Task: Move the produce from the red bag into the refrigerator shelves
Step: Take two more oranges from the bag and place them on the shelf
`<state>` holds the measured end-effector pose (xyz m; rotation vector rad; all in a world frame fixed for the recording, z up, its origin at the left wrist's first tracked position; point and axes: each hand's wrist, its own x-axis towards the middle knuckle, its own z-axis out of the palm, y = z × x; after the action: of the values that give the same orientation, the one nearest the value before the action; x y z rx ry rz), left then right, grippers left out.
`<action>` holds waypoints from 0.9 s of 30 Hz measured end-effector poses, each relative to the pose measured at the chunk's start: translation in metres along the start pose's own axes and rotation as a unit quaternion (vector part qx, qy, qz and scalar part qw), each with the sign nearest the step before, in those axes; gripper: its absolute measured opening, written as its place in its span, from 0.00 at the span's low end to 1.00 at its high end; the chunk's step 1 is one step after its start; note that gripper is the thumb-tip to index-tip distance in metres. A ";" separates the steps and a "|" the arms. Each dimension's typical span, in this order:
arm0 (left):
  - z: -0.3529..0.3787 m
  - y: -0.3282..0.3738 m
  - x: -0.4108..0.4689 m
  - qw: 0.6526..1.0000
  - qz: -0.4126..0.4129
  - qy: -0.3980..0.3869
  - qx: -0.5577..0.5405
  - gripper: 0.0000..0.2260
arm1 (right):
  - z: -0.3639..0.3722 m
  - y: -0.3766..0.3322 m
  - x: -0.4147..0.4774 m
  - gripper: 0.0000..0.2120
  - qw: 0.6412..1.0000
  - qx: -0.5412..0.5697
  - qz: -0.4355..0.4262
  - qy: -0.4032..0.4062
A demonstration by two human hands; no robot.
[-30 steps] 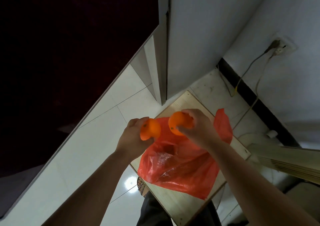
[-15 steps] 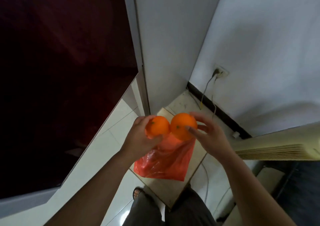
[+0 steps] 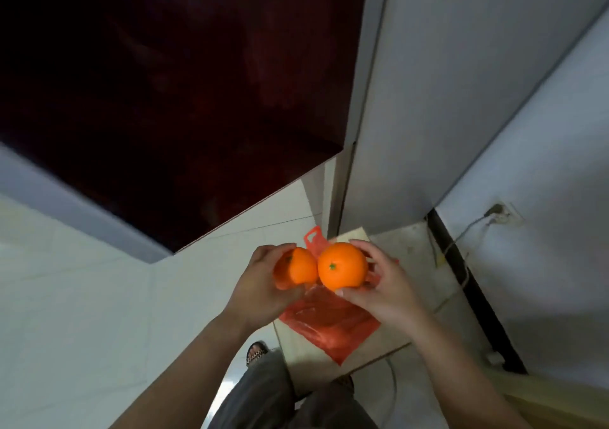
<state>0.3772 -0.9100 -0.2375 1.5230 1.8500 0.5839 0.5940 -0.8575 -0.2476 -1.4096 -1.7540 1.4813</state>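
Observation:
My left hand (image 3: 260,283) grips a small orange (image 3: 301,269). My right hand (image 3: 382,287) holds a larger orange (image 3: 342,265) with its green stem spot facing me. The two oranges touch side by side in front of me. Below them the red plastic bag (image 3: 333,326) lies crumpled on a low wooden board (image 3: 385,343) on the floor, one handle (image 3: 313,239) sticking up behind the fruit. The refrigerator's dark red door (image 3: 171,92) fills the upper left and is closed; its grey side (image 3: 428,99) rises at centre right. No shelves are visible.
White floor tiles (image 3: 99,297) spread to the left. A wall socket with a plug and cable (image 3: 497,212) sits on the right wall above a black skirting (image 3: 474,293). My legs and a sandalled foot (image 3: 257,351) are at the bottom.
Both hands have lifted the oranges higher above the bag and brought them together. The view has swung up and left, so the refrigerator door now fills more of the frame.

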 end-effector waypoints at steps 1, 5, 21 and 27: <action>-0.003 -0.003 -0.011 1.000 -0.019 0.021 0.000 0.34 | 0.006 -0.002 0.003 0.37 1.000 -0.006 -0.007 -0.027; -0.022 -0.022 -0.061 0.990 -0.089 0.108 0.005 0.31 | 0.043 -0.017 0.014 0.37 0.991 -0.023 -0.040 -0.126; -0.106 -0.146 -0.201 0.946 -0.203 0.250 -0.030 0.31 | 0.229 -0.099 -0.003 0.34 0.939 -0.160 -0.129 -0.275; -0.175 -0.237 -0.280 0.921 -0.253 0.294 -0.045 0.28 | 0.361 -0.156 -0.012 0.33 0.917 -0.198 -0.169 -0.301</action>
<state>0.1178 -1.2226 -0.2265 0.7823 2.5042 0.9189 0.2356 -1.0172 -0.2205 -0.7637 -2.6401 1.5140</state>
